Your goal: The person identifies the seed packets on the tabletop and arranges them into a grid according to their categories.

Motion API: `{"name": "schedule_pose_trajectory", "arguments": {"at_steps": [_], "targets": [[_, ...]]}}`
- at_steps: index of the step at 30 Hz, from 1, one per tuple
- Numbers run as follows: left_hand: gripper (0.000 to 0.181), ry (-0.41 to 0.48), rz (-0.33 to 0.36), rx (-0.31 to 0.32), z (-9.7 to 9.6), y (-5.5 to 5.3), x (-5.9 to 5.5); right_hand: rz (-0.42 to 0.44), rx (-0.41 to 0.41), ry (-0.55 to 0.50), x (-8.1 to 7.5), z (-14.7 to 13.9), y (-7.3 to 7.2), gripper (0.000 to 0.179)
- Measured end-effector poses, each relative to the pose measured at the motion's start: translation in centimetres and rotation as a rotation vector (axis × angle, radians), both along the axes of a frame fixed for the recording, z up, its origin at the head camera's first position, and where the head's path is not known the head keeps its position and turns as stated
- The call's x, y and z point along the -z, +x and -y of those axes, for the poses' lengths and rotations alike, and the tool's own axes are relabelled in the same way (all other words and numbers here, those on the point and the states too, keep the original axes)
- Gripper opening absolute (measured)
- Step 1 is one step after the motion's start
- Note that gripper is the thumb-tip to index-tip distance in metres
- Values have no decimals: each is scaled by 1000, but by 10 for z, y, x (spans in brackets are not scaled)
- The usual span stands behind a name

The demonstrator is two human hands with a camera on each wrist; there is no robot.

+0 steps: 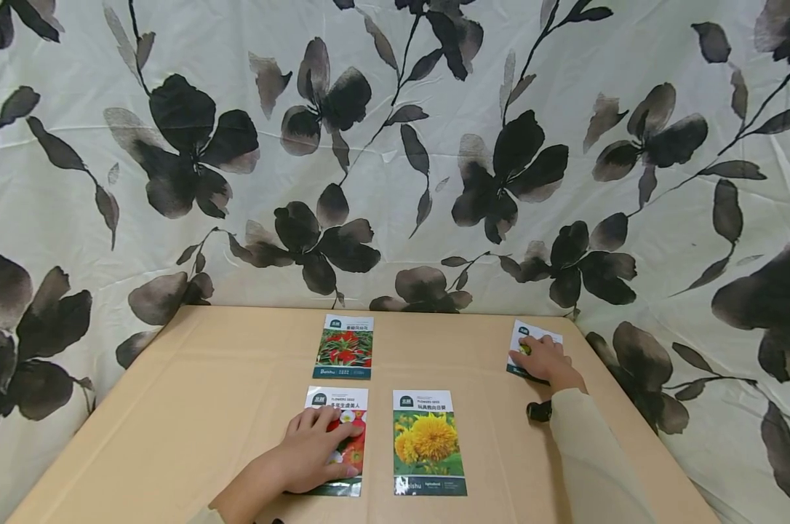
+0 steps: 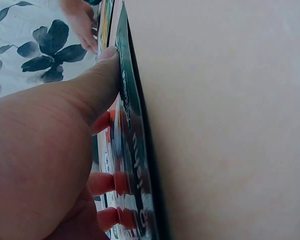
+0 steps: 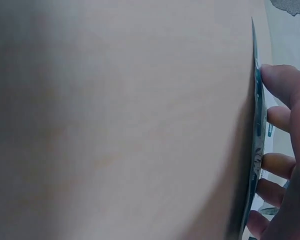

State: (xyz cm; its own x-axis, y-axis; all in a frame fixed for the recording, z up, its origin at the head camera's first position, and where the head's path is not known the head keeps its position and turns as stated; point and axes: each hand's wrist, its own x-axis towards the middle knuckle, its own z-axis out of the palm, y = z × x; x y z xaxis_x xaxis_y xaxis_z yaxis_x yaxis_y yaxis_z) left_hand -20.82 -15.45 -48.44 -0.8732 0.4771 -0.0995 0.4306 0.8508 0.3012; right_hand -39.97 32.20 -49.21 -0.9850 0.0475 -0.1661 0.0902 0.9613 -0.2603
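My left hand (image 1: 313, 447) rests with spread fingers on a seed packet (image 1: 354, 455) with red and white flowers, at the front middle of the table. In the left wrist view, thumb and fingertips touch the face of this packet (image 2: 132, 115). Toward the back right corner, my right hand (image 1: 548, 362) lies over another seed packet (image 1: 532, 332), covering most of its picture. Its fingertips press on the face of that packet (image 3: 258, 120) in the right wrist view, and the packet's edge stands slightly off the table.
A seed packet with yellow flowers (image 1: 431, 440) lies right of my left hand. Behind it to the left is a packet with red flowers (image 1: 344, 347). The light wooden table (image 1: 225, 378) ends at a floral cloth (image 1: 428, 182) hanging at the back and sides.
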Motion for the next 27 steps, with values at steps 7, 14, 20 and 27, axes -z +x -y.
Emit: {"name": "schedule_pose_trajectory", "arguments": {"at_steps": [7,14,20,27], "targets": [[63,-4,-4,3,0,-1,1,6,-5,-5,0,0,0,71],[64,-1,7,3,1,-2,2,17,-2,-11,1,0,0,73],[64,-1,8,5,1,-2,1,6,-8,-10,3,1,2,70],[65,1,5,8,1,-1,1,0,-1,-17,2,6,5,69]]}}
